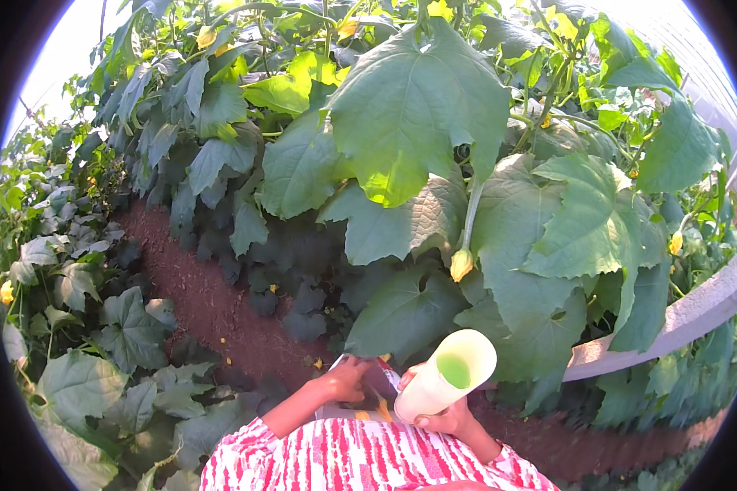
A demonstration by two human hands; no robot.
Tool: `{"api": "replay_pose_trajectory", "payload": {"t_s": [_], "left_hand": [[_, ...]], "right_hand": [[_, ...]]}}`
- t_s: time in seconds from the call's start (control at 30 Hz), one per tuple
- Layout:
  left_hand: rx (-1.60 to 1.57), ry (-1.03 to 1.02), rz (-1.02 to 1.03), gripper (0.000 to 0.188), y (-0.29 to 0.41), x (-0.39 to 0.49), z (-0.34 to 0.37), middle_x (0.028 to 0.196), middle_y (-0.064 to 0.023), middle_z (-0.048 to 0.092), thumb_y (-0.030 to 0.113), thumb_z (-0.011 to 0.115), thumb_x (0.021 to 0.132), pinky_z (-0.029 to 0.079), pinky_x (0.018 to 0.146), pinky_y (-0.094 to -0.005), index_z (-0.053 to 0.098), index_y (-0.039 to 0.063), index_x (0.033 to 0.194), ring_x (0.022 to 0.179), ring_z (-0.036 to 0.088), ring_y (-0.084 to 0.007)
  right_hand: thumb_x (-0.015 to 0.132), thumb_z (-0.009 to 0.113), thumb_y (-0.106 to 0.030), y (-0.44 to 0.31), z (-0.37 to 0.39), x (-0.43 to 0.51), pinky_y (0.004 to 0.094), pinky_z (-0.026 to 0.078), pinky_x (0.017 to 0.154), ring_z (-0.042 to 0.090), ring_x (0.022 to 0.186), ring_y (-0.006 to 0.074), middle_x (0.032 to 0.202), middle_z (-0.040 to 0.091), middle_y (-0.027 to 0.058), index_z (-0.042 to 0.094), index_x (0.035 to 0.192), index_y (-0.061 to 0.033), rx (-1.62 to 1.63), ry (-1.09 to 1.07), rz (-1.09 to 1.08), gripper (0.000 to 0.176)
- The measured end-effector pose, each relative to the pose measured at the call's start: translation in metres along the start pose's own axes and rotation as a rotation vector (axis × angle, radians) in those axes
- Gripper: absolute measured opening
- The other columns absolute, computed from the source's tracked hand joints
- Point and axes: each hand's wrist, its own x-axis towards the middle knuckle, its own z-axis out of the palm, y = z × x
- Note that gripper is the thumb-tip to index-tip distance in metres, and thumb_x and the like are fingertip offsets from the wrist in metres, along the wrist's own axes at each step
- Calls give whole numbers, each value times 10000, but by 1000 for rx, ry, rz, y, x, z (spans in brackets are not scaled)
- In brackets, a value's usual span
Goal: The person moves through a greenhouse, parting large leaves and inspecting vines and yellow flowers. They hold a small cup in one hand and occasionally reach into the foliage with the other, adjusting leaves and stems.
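My right hand [447, 418] is wrapped around a tall pale cup [422, 393], tilted so that its mouth faces up and right. Green liquid [454, 370] shows inside it. Beside the cup, my left hand [347, 379] dips its fingers into an open container [343, 412] held against my body. Yellow flowers [383, 410] lie in this container. The left fingertips are hidden, so I cannot tell whether they pinch anything. Above the cup hangs a slender young gourd [474, 205] with a closed yellow blossom [461, 264] at its lower tip.
Broad gourd leaves [419, 110] hang close in front of me. A path of reddish soil [221, 301] runs between the plant rows, with low vines [74, 380] at left. On the right a pale concrete beam [669, 334] crosses among the leaves.
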Motion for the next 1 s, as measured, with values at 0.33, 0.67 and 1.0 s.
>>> {"api": "replay_pose_trajectory", "payload": {"t_s": [0.33, 0.67, 1.0], "left_hand": [[-533, 243, 393, 994, 34, -75, -183, 1458, -191, 364, 452, 812, 660, 296, 1096, -428, 348, 16, 1422, 1335, 366, -336], [-893, 449, 188, 913, 26, -41, -199, 1385, -136, 447, 210, 888, 635, 319, 1092, -400, 397, 24, 1382, 1313, 405, -226], [-670, 761, 292, 875, -33, -40, -241, 1395, -158, 445, 346, 858, 625, 317, 1087, -423, 458, 17, 1332, 1320, 399, -329]], "right_hand": [[673, 828, -225, 40, 27, 91, 354, 459, 919, 580, 1060, 196, 1148, 601, 114, 510, 1219, 1, -194, -180, 43, 671], [697, 823, -306, 67, 36, 198, 388, 457, 938, 576, 1097, 243, 1207, 566, 138, 463, 1286, -8, -207, -464, -144, 751], [762, 753, -303, 67, 64, 259, 399, 414, 995, 519, 1186, 272, 1279, 505, 176, 373, 1363, 7, -208, -588, 77, 775]]}}
